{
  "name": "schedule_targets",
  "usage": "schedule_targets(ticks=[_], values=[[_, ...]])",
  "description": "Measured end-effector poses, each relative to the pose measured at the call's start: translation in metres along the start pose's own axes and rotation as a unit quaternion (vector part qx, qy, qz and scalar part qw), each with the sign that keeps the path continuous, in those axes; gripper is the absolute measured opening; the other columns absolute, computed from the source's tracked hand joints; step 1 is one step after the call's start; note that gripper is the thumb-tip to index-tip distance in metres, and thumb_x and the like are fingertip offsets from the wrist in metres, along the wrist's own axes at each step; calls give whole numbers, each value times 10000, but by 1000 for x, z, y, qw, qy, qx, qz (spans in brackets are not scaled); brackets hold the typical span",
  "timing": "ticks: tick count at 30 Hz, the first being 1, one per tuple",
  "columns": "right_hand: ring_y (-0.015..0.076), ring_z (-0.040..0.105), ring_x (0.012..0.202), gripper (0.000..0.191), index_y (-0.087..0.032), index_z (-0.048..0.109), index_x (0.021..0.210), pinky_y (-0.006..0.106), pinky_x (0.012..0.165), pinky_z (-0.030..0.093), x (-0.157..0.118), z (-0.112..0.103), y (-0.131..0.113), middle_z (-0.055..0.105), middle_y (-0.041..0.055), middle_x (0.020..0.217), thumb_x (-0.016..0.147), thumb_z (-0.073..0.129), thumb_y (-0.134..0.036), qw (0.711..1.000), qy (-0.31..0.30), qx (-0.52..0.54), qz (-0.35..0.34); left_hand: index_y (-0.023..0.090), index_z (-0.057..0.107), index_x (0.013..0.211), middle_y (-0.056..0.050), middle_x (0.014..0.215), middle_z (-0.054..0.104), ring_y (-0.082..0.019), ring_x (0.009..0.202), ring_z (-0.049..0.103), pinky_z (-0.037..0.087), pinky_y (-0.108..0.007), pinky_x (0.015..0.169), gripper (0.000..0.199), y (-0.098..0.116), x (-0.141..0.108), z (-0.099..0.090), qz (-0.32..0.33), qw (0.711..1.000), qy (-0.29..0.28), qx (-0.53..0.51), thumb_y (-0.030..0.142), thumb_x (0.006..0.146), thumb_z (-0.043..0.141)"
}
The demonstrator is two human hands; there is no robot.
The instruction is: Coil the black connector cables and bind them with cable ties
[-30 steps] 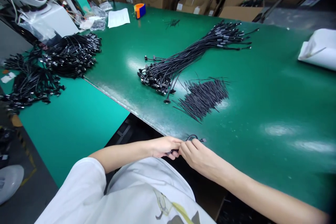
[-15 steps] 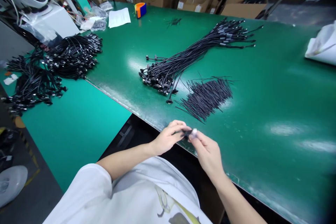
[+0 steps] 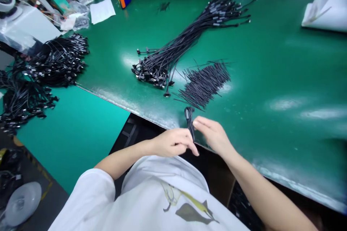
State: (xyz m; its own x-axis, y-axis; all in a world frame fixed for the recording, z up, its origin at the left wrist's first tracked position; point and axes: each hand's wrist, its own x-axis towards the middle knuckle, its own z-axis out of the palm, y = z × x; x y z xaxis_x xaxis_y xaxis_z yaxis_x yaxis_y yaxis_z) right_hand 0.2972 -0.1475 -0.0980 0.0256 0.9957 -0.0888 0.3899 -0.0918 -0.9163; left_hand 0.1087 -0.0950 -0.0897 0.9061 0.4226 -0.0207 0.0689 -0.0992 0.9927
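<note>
Head view: folded black cable (image 3: 190, 124) sits at lower centre of frame, at the near edge of the green surface (image 3: 265, 75), running roughly up-down. Left hand (image 3: 176, 142) is at its lower end, fingers half curled, forefinger stretched past it; can't tell if it grips. Right hand (image 3: 213, 133) is on its right side, thumb and fingertips drawn narrow, touching or just beside the strands; can't tell if pinched

To do this well, I'd steady the lower end with the left, work the middle with right fingertips only, and keep the strands parallel. Don't crush the bend or lean on the grey piece (image 3: 187, 114) at the top. Thin black strips (image 3: 206, 83) lie just above, near centre; they look easy to scatter, so reach low and slow
</note>
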Motion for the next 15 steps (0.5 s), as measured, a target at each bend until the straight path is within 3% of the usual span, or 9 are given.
schedule_targets(ticks=[2, 4, 6, 8, 11, 13, 15], values=[[135, 476, 609, 397, -192, 516, 647, 258, 615, 382, -1, -3, -3, 516, -9, 609, 923, 490, -477, 1000, 0, 21, -3, 174, 765, 844, -60, 884, 642, -166, 840, 594, 460, -297, 887, 192, -12, 0, 8, -61, 998, -15, -25, 214, 830, 579], [138, 513, 635, 395, -187, 567, 680, 257, 645, 400, -5, -1, -6, 576, 2, 652, 951, 466, -456, 998, -42, 32, -21, 155, 731, 891, -62, 860, 655, -165, 797, 589, 474, -301, 822, 257, -26, 2, 12, -146, 980, 55, -125, 359, 875, 576], [145, 555, 682, 375, -182, 616, 725, 259, 677, 413, -11, 6, -6, 633, 17, 719, 962, 458, -425, 996, -80, 21, -40, 145, 700, 1015, -78, 905, 675, -170, 802, 599, 481, -298, 774, 457, -36, 5, 9, -184, 946, 135, -229, 547, 913, 508], [150, 567, 709, 350, -180, 621, 734, 262, 691, 406, -14, 11, -1, 643, 21, 740, 953, 467, -405, 995, -83, -4, -47, 155, 640, 1212, -102, 1071, 690, -193, 939, 628, 490, -305, 837, 572, -36, 7, 1, -162, 942, 155, -250, 613, 876, 568], [143, 528, 690, 358, -176, 581, 699, 268, 678, 380, -14, 16, 12, 606, 14, 716, 935, 483, -426, 997, -71, 12, -22, 218, 503, 1425, -114, 1423, 570, -242, 1259, 561, 435, -346, 1055, 698, -26, 7, -7, -103, 977, 116, -148, 451, 813, 742], [124, 459, 621, 371, -174, 551, 672, 267, 625, 352, -12, 18, 20, 544, 2, 659, 900, 528, -466, 992, -74, 97, 19, 243, 472, 1461, -103, 1531, 487, -257, 1375, 487, 353, -383, 1164, 650, -18, 7, -7, -73, 990, 102, -71, 387, 868, 695], [98, 325, 519, 388, -189, 494, 639, 263, 545, 295, -10, 21, 25, 396, -36, 550, 854, 571, -503, 965, -97, 231, 73, 233, 484, 1456, -107, 1511, 518, -263, 1401, 474, 297, -415, 1212, 554, -14, 7, -1, -42, 994, 105, -14, 404, 939, 588]])
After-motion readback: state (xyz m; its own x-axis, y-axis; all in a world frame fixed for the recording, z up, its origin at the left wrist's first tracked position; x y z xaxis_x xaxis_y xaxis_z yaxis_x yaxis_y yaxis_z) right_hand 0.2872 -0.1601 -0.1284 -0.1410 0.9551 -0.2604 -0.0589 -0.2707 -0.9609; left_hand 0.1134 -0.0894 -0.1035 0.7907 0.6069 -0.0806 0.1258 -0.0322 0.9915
